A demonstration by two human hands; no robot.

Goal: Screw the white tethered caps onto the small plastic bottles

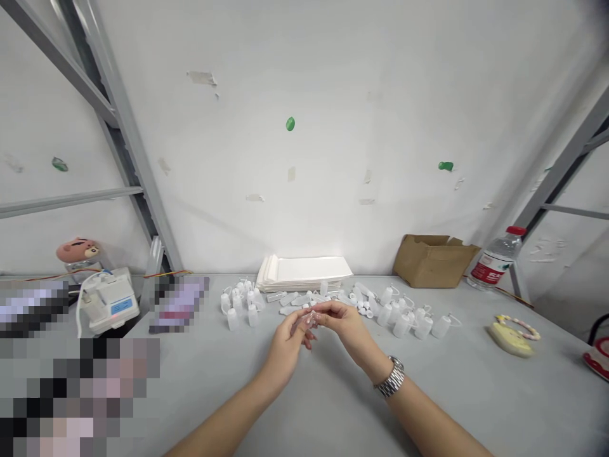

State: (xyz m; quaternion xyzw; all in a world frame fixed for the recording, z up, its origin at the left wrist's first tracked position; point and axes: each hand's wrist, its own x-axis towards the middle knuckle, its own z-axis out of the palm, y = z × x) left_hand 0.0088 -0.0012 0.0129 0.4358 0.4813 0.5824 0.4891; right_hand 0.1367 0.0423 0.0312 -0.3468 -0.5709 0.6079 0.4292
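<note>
My left hand [288,343] and my right hand [346,327] meet above the middle of the grey table [328,406]. The fingers of both are pinched together around something small and clear, too small to name. Just behind my fingers lies a loose pile of translucent bottles and white caps [362,307]. Several small white bottles [252,315] stand to the left of the pile. More bottles with looped cap straps [401,325] stand to the right of it.
A stack of white trays or sheets [304,270] lies against the wall. Right of it are a cardboard box [432,261], a water bottle [495,260] and a yellow item [510,339] with a beaded loop. At left sits a white device [111,301].
</note>
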